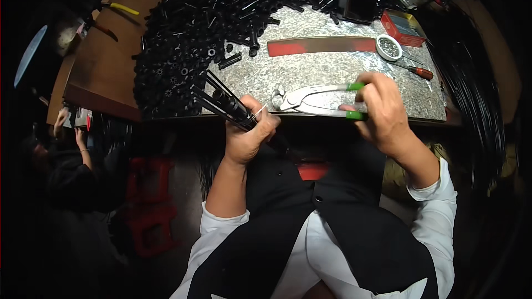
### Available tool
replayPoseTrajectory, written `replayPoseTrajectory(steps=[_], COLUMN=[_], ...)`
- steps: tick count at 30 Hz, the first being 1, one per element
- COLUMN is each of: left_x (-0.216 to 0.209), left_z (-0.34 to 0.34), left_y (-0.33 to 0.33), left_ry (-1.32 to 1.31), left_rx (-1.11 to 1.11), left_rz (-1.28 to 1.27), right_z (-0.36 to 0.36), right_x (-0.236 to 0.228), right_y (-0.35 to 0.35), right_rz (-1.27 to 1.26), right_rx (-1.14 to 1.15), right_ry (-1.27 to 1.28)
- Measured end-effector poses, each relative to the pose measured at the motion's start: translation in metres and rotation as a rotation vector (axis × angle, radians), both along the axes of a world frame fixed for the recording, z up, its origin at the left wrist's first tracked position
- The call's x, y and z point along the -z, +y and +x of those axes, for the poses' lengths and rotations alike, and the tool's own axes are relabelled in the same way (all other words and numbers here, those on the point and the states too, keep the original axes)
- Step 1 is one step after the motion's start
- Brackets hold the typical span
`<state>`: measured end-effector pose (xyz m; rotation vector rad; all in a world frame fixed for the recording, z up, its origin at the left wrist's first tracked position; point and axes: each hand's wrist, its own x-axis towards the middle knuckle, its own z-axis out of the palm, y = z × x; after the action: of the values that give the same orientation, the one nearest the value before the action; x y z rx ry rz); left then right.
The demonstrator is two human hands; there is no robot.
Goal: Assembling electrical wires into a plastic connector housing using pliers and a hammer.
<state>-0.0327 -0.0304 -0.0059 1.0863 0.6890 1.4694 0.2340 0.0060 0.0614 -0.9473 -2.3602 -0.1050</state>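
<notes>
My left hand [247,134] is closed around what looks like a folded black umbrella frame [224,105], at the near edge of the table. Its thin ribs point up and to the left around a dark hub; its lower end is lost in shadow. A thin pale wire or thread [258,113] crosses by my thumb. My right hand [383,112] grips the green-tipped handles of metal end-cutting pincers [310,98]. The handles are spread, and the rounded jaws lie just right of my left hand, apart from the frame.
Black plastic parts [183,50] are heaped at the back left. On the stone-patterned top are a red-and-brown strip [321,46], a white cup of small metal pieces [389,48], a screwdriver [422,72] and a red box [403,29]. Black rods [476,94] hang right. Another person [72,155] works far left.
</notes>
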Motion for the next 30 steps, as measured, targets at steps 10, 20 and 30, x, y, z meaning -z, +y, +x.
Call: replayPoseTrajectory(steps=[10, 20, 30], left_x=[-0.003, 0.010, -0.006], left_z=[0.012, 0.006, 0.008], left_y=[0.003, 0.005, 0.007], left_ry=[-0.054, 0.180, 0.164], left_rx=[0.051, -0.033, 0.251], left_rz=[0.007, -0.042, 0.003], right_z=[-0.010, -0.006, 0.000], right_x=[-0.005, -0.006, 0.009], right_y=[0.004, -0.011, -0.036], right_rz=[0.483, 0.159, -2.032], right_rx=[0.132, -0.011, -0.301], right_ry=[-0.199, -0.256, 0.311])
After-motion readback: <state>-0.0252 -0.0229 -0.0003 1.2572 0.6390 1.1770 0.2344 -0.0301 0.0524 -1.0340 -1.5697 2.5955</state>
